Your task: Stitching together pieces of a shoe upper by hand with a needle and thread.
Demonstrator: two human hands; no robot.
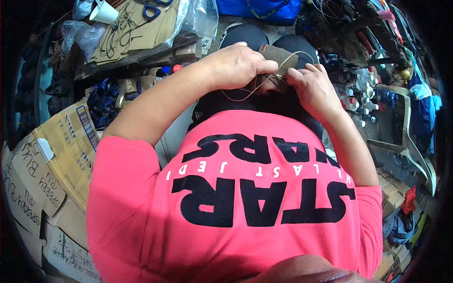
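Over my dark-clothed lap, both hands work close together at a brown piece (pixel 289 61) that looks like a shoe part; its exact kind is partly hidden by my fingers. A thin tan cord (pixel 238 100) loops out below my left hand and above the brown piece, crossing between the hands. My left hand (pixel 243 67) is closed, its thumb and forefinger pinching the cord at the near side of the piece. My right hand (pixel 315 89) is curled just to the right, fingertips pressed together on the cord. A small gap separates the two hands.
At the far left, flat cardboard pieces (pixel 155 28) carry blue-handled scissors (pixel 151 12) and dark cord, with a white cup (pixel 104 12) beside them. Cardboard boxes (pixel 71 151) lean at left. Plastic bottles (pixel 361 94) and a pale curved frame (pixel 409 137) stand at right.
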